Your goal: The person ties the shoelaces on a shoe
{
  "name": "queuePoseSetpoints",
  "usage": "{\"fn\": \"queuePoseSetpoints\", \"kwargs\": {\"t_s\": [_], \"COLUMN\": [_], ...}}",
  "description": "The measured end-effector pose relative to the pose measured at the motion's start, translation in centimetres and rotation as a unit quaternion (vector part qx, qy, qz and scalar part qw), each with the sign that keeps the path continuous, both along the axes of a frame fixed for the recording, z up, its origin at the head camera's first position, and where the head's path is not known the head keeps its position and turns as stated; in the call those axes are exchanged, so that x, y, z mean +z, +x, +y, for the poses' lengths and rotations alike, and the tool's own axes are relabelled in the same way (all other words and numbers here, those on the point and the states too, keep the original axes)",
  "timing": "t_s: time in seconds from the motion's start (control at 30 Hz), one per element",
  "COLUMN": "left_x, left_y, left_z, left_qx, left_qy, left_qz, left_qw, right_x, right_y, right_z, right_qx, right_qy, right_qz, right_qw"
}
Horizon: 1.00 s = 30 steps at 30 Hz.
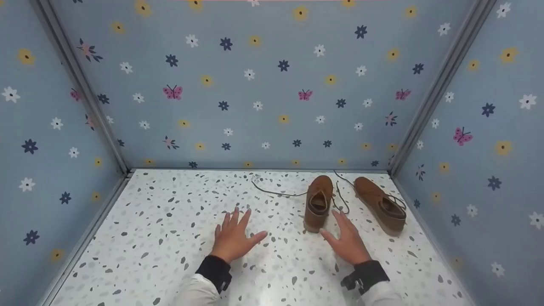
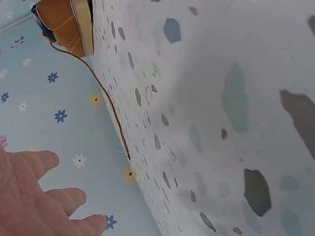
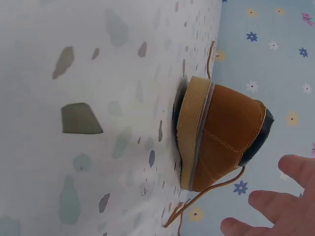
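Two brown lace-up shoes stand on the speckled surface, toes towards the back panel. The nearer shoe (image 1: 318,208) is right of centre, its laces loose and spread to both sides. Farther right, the other shoe (image 1: 379,206) is angled, with a lace trailing past its toe. My right hand (image 1: 347,241) hovers by the nearer shoe's heel, fingers spread and holding nothing. Over to the left, my left hand (image 1: 233,238) is also spread, apart from both shoes. In the right wrist view, the brown shoe (image 3: 226,137) shows a pale ridged sole and dark collar lining.
A white terrazzo-patterned surface (image 1: 170,238) lies under the hands. Blue flowered panels enclose it: a back panel (image 1: 263,89), a left panel (image 1: 38,127) and a right panel (image 1: 480,161). Grey corner posts (image 1: 85,89) join them. The right shoe stands close to the right panel.
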<state>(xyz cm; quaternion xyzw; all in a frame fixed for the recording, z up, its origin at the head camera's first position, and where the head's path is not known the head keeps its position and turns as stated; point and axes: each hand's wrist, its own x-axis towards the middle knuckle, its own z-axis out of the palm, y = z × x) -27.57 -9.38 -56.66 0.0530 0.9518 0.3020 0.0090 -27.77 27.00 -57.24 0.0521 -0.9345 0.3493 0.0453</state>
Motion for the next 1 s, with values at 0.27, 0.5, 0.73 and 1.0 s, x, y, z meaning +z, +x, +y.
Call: {"fn": "queuePoseSetpoints", "kwargs": {"t_s": [0.27,0.5,0.73,1.0], "left_x": [0.1,-0.5,-0.6,0.5], "left_y": [-2.4,-4.4,-6.3,-8.3], "left_z": [3.0,6.2,9.7,13.2], "left_qx": [-0.032,-0.08,-0.092,-0.097], "left_qy": [0.106,0.169,0.237,0.229], "left_qz": [-0.067,-0.108,-0.147,-0.164], "left_qw": [0.9916,0.9764,0.9559,0.9548], "right_x": [0.5,0.0,-0.3,0.2], "right_y": [-2.6,-4.7,-6.7,-8.9], "right_z": [1.5,2.0,2.2,1.2], "right_qx": [-0.002,-0.015,-0.046,-0.067], "right_qy": [-0.09,-0.149,-0.197,-0.281], "right_qz": [-0.067,-0.102,-0.149,-0.182], "right_qw": [0.9937,0.9833,0.968,0.94]}}
